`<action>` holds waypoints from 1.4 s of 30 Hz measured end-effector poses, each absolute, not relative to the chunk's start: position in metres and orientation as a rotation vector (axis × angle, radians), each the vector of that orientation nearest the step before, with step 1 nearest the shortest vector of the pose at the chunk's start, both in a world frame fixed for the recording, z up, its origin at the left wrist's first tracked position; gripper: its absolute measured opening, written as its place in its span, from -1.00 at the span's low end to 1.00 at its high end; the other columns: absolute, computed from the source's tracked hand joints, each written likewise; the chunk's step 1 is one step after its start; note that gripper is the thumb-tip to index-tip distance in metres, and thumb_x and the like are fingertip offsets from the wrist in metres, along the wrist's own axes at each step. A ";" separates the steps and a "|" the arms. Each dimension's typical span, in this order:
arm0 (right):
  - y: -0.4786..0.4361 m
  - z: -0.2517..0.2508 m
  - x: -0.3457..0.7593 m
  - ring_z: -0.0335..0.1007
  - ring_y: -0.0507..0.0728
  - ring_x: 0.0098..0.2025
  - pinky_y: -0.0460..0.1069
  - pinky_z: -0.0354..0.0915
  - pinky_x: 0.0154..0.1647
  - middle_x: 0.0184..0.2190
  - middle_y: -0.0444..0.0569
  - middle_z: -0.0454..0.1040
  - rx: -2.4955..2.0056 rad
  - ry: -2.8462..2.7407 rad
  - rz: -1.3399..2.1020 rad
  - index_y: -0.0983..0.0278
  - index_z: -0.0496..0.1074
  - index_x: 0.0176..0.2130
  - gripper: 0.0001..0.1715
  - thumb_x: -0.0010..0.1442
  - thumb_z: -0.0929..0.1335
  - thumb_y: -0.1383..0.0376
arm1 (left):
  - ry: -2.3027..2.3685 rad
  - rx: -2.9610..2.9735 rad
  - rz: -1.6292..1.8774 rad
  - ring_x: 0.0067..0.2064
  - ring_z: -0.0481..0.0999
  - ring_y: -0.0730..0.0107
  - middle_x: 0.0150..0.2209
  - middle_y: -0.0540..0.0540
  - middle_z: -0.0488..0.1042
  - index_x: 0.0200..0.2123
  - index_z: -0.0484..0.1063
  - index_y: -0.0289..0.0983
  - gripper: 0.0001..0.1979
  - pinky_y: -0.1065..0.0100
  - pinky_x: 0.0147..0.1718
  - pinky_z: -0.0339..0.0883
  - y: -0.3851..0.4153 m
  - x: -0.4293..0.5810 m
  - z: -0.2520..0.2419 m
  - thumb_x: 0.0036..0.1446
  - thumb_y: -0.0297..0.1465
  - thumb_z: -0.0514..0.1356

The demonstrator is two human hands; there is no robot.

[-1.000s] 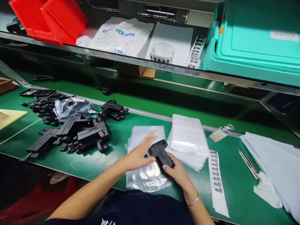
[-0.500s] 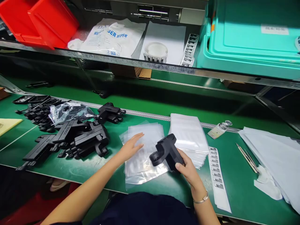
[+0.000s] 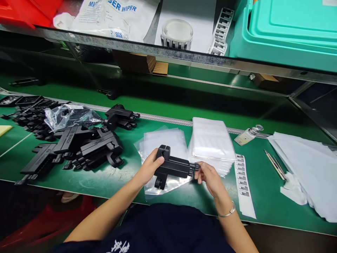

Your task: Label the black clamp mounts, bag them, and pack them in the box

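Note:
A black plastic clamp-like holder is held level above a fan of clear plastic bags. My left hand is closed around its left end, thumb on top. At its right end, the fingers of my right hand pinch the small knob-tipped rods. To the right of the holder lies a thick stack of translucent bags. On the left of the bench, several similar black holders are heaped together.
A clear bag of parts and small black pieces lie at the back left. To the right are a label strip, a small bottle, tweezers and white sheets. A metal-edged shelf overhangs the bench, carrying a teal bin.
The holder has turned to lie level, rods pointing right. My left hand has moved from open over the bags to gripping it. My right hand has shifted to the rod end. The view has tilted down.

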State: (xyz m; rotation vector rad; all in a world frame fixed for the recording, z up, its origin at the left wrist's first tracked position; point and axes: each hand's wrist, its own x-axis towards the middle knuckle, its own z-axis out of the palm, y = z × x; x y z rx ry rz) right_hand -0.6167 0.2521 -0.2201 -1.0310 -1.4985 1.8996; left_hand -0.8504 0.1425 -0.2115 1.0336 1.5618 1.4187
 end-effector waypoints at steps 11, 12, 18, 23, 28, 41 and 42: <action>0.239 -0.216 -0.636 0.18 0.01 -0.60 -0.08 0.14 -0.57 -0.64 -0.19 0.30 -1.023 -1.767 1.460 0.23 0.40 -0.38 -0.65 0.10 0.36 -0.01 | 1.607 1.031 1.406 -0.14 0.45 0.15 -0.18 -0.13 0.47 -0.04 0.34 -0.30 -0.42 0.25 -0.15 0.31 0.132 -0.843 -0.219 0.07 0.05 0.14; 0.238 -0.215 -0.633 0.26 0.04 -0.53 -0.05 0.21 -0.50 -0.56 -0.13 0.39 -0.979 -1.865 1.311 0.22 0.43 -0.35 -0.69 0.08 0.38 0.03 | 1.553 0.944 1.418 -0.13 0.45 0.16 -0.19 -0.14 0.48 -0.05 0.35 -0.30 -0.44 0.26 -0.16 0.31 0.133 -0.843 -0.219 0.11 0.05 0.11; 0.238 -0.216 -0.630 0.07 0.02 -0.68 -0.08 0.09 -0.65 -0.73 -0.24 0.14 -1.056 -1.719 1.481 0.22 0.37 -0.47 -0.53 0.31 0.18 0.02 | 1.590 1.197 1.421 -0.21 0.45 0.18 -0.23 -0.11 0.47 -0.05 0.37 -0.28 -0.27 0.25 -0.20 0.31 0.126 -0.841 -0.217 -0.14 0.14 0.26; 0.229 -0.206 -0.623 0.25 0.06 -0.59 -0.05 0.18 -0.55 -0.65 -0.13 0.34 -0.858 -1.972 0.940 0.23 0.43 -0.44 -0.65 0.27 0.24 0.14 | 1.490 0.849 1.386 -0.22 0.47 0.18 -0.28 -0.11 0.48 -0.12 0.39 -0.30 -0.38 0.25 -0.22 0.33 0.132 -0.833 -0.212 0.01 0.12 0.16; 0.231 -0.204 -0.624 0.28 0.06 -0.61 -0.05 0.22 -0.57 -0.67 -0.15 0.32 -0.932 -1.962 0.999 0.23 0.39 -0.44 -0.66 0.29 0.21 0.17 | 1.527 0.960 1.442 -0.21 0.46 0.18 -0.26 -0.11 0.48 -0.11 0.39 -0.29 -0.33 0.25 -0.19 0.32 0.131 -0.832 -0.212 -0.09 0.14 0.22; 0.231 -0.213 -0.626 0.18 0.03 -0.67 -0.07 0.13 -0.64 -0.71 -0.21 0.24 -1.031 -1.885 1.214 0.21 0.31 -0.47 -0.62 0.32 0.16 0.16 | 1.569 1.076 1.462 -0.16 0.44 0.14 -0.19 -0.12 0.47 -0.03 0.35 -0.27 -0.28 0.21 -0.14 0.32 0.128 -0.828 -0.214 -0.10 0.14 0.24; 0.231 -0.214 -0.625 0.20 0.04 -0.66 -0.07 0.15 -0.63 -0.70 -0.20 0.26 -1.006 -1.913 1.191 0.21 0.32 -0.46 -0.64 0.31 0.18 0.16 | 1.559 1.049 1.452 -0.15 0.44 0.13 -0.19 -0.12 0.47 -0.04 0.36 -0.27 -0.30 0.21 -0.13 0.31 0.128 -0.829 -0.214 -0.08 0.14 0.23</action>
